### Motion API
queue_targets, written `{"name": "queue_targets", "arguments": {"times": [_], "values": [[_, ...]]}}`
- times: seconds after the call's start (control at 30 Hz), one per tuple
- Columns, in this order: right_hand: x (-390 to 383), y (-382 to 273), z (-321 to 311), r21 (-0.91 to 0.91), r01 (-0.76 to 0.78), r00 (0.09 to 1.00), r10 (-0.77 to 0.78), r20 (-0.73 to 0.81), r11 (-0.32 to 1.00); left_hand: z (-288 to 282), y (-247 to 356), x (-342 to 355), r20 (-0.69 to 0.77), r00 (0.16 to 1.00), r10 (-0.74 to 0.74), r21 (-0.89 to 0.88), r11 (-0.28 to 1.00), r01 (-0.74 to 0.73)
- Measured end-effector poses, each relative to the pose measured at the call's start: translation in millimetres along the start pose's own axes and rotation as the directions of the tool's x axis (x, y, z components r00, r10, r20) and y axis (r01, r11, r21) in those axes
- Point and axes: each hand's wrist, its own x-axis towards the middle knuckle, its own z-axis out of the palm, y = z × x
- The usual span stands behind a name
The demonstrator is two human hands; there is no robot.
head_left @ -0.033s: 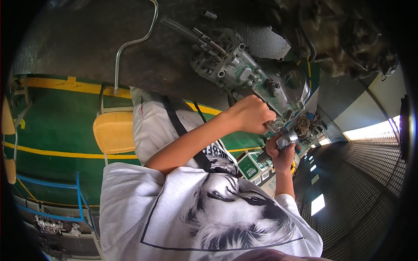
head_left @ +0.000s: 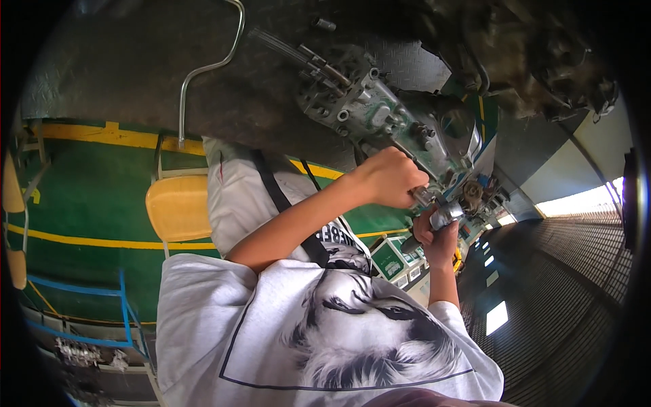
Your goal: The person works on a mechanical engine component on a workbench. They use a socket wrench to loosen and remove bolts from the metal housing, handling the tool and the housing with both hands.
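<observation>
My left hand (head_left: 397,178) is closed at the side of a grey-green metal engine housing (head_left: 380,108), on a silver socket or extension piece (head_left: 422,197); its exact shape is partly hidden. My right hand (head_left: 437,244), lower and to the right, grips a silver power tool with a dark handle (head_left: 447,214), whose front end points toward my left hand. Bolts, bosses and long metal studs (head_left: 325,68) stand out from the housing. A loose metal cylinder (head_left: 325,24) lies beyond it.
A dark steel table (head_left: 108,74) holds the housing and a bent metal pipe (head_left: 182,102). Dark machinery (head_left: 536,54) sits at upper right. A yellow-seated chair (head_left: 178,203), a blue frame (head_left: 81,288) and green flooring with yellow lines (head_left: 81,183) are at the left.
</observation>
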Motion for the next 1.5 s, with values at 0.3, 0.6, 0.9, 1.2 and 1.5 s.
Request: {"name": "queue_targets", "arguments": {"times": [0.3, 0.6, 0.9, 1.2, 1.5], "values": [[-7.0, -1.4, 5.3, -0.062, -0.021, 1.000, 0.020, -0.018, 0.998, -20.4, 8.0, 2.3, -0.062, 0.994, -0.084, -0.107, 0.991, 0.077], [-2.0, -6.4, 17.5, -0.108, -0.039, 0.999, 0.041, 0.016, 0.993, -21.6, 5.7, 5.4, 0.114, 0.988, -0.100, -0.050, 0.993, 0.106], [-1.2, -2.6, 20.7, -0.009, -0.074, 0.992, 0.075, 0.102, 0.997, -28.5, -3.2, 10.2, 0.243, 0.960, -0.137, -0.077, 0.984, 0.160], [5.2, -3.1, 24.0, 0.171, -0.214, 0.975, 0.201, 0.094, 0.962, -18.4, 1.1, 8.0, 0.194, 0.978, -0.072, -0.088, 0.992, 0.090], [-1.2, -20.3, 30.5, 0.082, -0.285, 0.957, 0.289, -0.038, 0.955, -9.0, 4.3, 0.3, 0.077, 0.995, -0.063, 0.058, 0.997, 0.059]]}}
